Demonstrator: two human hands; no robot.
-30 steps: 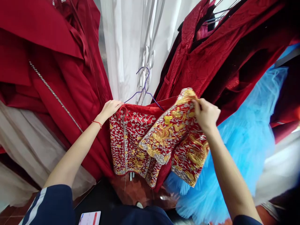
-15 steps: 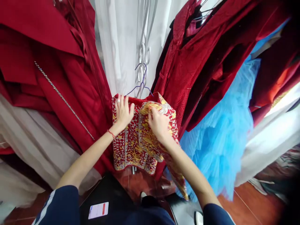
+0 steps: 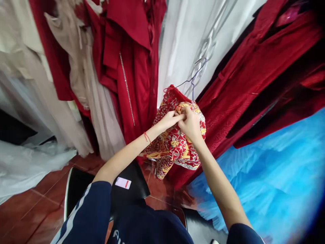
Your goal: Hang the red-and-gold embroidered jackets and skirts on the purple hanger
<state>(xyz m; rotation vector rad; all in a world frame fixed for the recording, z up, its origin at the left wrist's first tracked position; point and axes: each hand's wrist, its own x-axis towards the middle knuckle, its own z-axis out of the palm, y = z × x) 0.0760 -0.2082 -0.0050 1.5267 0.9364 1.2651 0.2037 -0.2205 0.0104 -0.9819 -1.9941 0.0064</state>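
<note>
A red garment with gold and silver embroidery (image 3: pixel 175 145) hangs from a thin purple wire hanger (image 3: pixel 194 76) among racked clothes. My left hand (image 3: pixel 169 119) and my right hand (image 3: pixel 190 122) meet at the garment's upper front, fingers pinched together on its embroidered edge. A red string bracelet circles my left wrist. Both forearms come out of dark blue sleeves at the bottom of the view.
Dark red dresses (image 3: pixel 254 81) hang on the right, red and beige garments (image 3: pixel 101 67) on the left, a white curtain (image 3: pixel 182 40) behind. Blue tulle (image 3: pixel 266 169) fills the lower right. A black chair (image 3: pixel 132 183) with a white tag stands on the brown tiled floor.
My hands have drawn together at the top of the embroidered garment, folding its front closed. The view has swung left and tilted, showing more beige clothes and floor.
</note>
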